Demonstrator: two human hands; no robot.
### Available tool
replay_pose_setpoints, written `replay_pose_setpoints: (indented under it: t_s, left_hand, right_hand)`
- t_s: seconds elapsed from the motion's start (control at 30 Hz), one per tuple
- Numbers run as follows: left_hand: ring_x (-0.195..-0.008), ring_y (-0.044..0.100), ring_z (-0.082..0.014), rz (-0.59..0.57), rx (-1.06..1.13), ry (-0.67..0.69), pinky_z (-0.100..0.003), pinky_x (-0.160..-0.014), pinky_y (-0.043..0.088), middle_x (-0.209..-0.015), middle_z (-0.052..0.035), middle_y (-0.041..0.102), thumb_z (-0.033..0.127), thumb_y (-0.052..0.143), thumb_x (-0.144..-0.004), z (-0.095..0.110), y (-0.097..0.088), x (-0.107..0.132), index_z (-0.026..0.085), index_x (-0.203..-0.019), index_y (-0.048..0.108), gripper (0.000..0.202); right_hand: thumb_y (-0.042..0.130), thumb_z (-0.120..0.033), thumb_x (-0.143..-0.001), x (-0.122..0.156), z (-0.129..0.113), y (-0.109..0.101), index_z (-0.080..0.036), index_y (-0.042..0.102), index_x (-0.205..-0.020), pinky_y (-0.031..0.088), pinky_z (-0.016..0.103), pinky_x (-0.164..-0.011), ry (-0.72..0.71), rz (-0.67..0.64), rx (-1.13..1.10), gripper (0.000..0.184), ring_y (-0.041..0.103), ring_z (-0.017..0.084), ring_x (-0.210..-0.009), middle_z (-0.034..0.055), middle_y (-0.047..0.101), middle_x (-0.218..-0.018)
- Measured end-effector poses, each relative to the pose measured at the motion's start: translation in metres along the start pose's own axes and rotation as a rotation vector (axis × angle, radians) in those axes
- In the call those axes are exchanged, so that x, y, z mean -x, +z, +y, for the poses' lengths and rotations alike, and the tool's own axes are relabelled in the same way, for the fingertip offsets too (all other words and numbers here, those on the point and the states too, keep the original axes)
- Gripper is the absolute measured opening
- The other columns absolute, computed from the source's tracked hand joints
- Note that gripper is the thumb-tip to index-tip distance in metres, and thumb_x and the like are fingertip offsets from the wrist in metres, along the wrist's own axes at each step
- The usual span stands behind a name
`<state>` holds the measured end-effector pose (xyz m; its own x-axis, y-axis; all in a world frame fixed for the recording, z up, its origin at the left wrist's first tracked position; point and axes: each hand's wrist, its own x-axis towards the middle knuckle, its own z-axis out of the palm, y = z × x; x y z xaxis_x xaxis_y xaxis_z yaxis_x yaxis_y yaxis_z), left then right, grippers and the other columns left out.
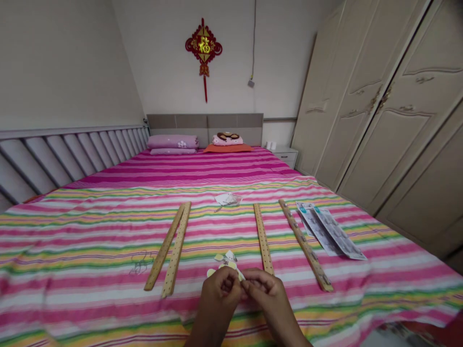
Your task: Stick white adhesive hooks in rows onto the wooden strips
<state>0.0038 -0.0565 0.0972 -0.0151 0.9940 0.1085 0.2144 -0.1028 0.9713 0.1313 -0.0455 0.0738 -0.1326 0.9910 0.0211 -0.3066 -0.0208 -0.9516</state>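
My left hand (221,286) and my right hand (265,288) meet low in the middle, fingers pinched together over the bed. Between their fingertips shows the edge of a small whitish piece (240,275); the fingers hide most of it. Just beyond them lies a loose pile of small white and pale-yellow pieces (219,257), like peeled backing paper. Right of my right hand is a wooden strip with rows of holes (263,236). Farther right, another wooden strip (303,241) carries several small grey metal-looking pieces along its length.
Two more holed wooden strips (178,248) lie at left, touching at their far ends, beside a tangle of thin dark strands (141,262). A clear plastic packet (228,199) lies farther back. Blister cards (334,233) rest at right. Striped cloth (90,241) covers the bed.
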Motion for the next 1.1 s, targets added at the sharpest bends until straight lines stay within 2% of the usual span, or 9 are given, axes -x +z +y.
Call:
replay_pose_setpoints:
  t_s: [0.17, 0.33, 0.53, 0.7, 0.9, 1.1]
  left_hand:
    - [-0.054, 0.055, -0.0123, -0.083, 0.249, -0.084, -0.022, -0.054, 0.043, -0.056, 0.0025, 0.057, 0.019, 0.055, -0.068, -0.002, -0.004, -0.003, 0.017, -0.062, 0.054, 0.007]
    - [-0.054, 0.054, -0.0122, -0.103, 0.31, -0.118, -0.022, -0.054, 0.043, -0.056, 0.0032, 0.055, 0.021, 0.056, -0.068, -0.014, -0.003, -0.005, 0.017, -0.062, 0.052, 0.008]
    - [-0.052, 0.049, -0.0106, -0.064, 0.145, -0.064, -0.02, -0.052, 0.039, -0.055, 0.004, 0.051, 0.019, 0.054, -0.068, -0.013, 0.002, -0.003, 0.018, -0.061, 0.051, 0.007]
    - [-0.052, 0.048, -0.0113, -0.047, 0.059, -0.034, -0.02, -0.05, 0.038, -0.055, 0.0034, 0.051, 0.021, 0.054, -0.07, -0.011, 0.005, 0.0, 0.018, -0.062, 0.054, 0.008]
    - [-0.05, 0.05, -0.012, -0.078, 0.019, 0.011, -0.021, -0.049, 0.037, -0.054, 0.0026, 0.053, 0.02, 0.05, -0.073, -0.014, 0.007, 0.002, 0.018, -0.063, 0.051, 0.01]
    - [-0.048, 0.047, -0.0106, -0.071, -0.004, -0.011, -0.02, -0.048, 0.035, -0.051, 0.0044, 0.05, 0.015, 0.051, -0.07, -0.01, 0.01, 0.004, 0.019, -0.06, 0.049, 0.01]
  right_hand:
    - [0.08, -0.029, -0.057, 0.001, -0.001, 0.001, -0.017, 0.074, -0.075, 0.05, 0.023, -0.058, 0.142, 0.005, -0.137, 0.022, 0.061, 0.013, -0.053, 0.0011, 0.069, -0.058]
    - [0.081, -0.028, -0.055, 0.003, -0.002, 0.0, -0.016, 0.073, -0.072, 0.051, 0.024, -0.059, 0.203, 0.032, -0.195, 0.022, 0.062, 0.013, -0.053, 0.002, 0.07, -0.06]
    - [0.081, -0.03, -0.056, 0.002, 0.001, -0.007, -0.014, 0.073, -0.076, 0.052, 0.024, -0.061, 0.235, -0.05, -0.162, 0.027, 0.065, 0.014, -0.059, 0.0029, 0.07, -0.061]
    - [0.08, -0.035, -0.056, 0.001, 0.002, -0.009, -0.014, 0.071, -0.073, 0.052, 0.023, -0.053, 0.217, -0.015, -0.129, 0.028, 0.064, 0.014, -0.054, 0.0018, 0.068, -0.057]
    - [0.081, -0.042, -0.052, 0.002, 0.0, -0.005, -0.015, 0.067, -0.072, 0.052, 0.025, -0.048, 0.133, 0.012, -0.057, 0.036, 0.06, 0.013, -0.045, -0.0012, 0.064, -0.049]
    - [0.078, -0.049, -0.052, 0.002, 0.001, -0.003, -0.016, 0.065, -0.065, 0.048, 0.024, -0.044, 0.121, 0.065, 0.013, 0.038, 0.057, 0.013, -0.039, -0.0021, 0.061, -0.044]
